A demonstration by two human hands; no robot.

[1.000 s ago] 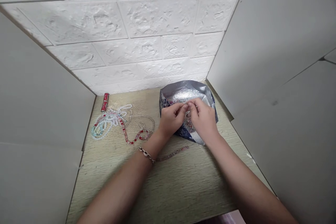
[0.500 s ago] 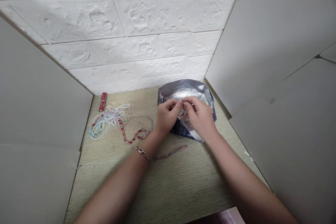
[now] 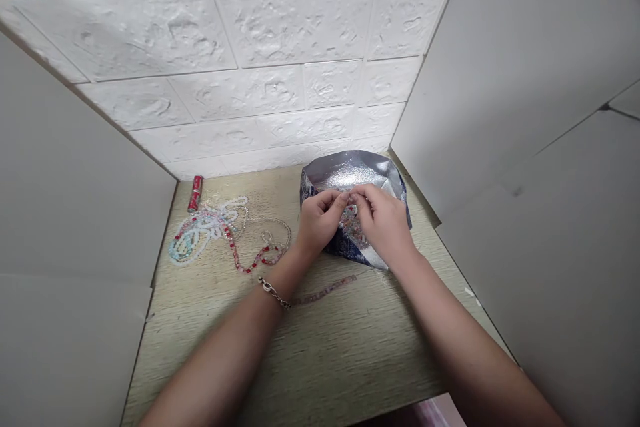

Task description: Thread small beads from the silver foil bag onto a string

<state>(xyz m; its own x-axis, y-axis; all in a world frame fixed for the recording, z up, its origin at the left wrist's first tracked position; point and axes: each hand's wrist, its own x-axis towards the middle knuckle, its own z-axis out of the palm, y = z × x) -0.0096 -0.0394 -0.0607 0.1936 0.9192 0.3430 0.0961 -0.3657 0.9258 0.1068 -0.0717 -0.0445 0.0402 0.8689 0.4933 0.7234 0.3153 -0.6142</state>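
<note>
A: What's our container here?

B: We see a crumpled silver-and-navy foil pouch [image 3: 353,173] holding pinkish beads [image 3: 351,227], on a pale wood-grain table [image 3: 320,353], by a white faux-brick wall [image 3: 280,67] and grey cardboard panel [image 3: 530,147].

A: And around the pouch?

B: To its left, tangled bead strands [image 3: 205,237] and a red cylindrical tube [image 3: 195,193]; in front, one loose beaded strand [image 3: 325,290].

A: Our hands?

B: Left hand [image 3: 319,223] and right hand [image 3: 383,227] pinch narrowly at the pouch's mouth, close together; what they hold, we can't tell.
</note>
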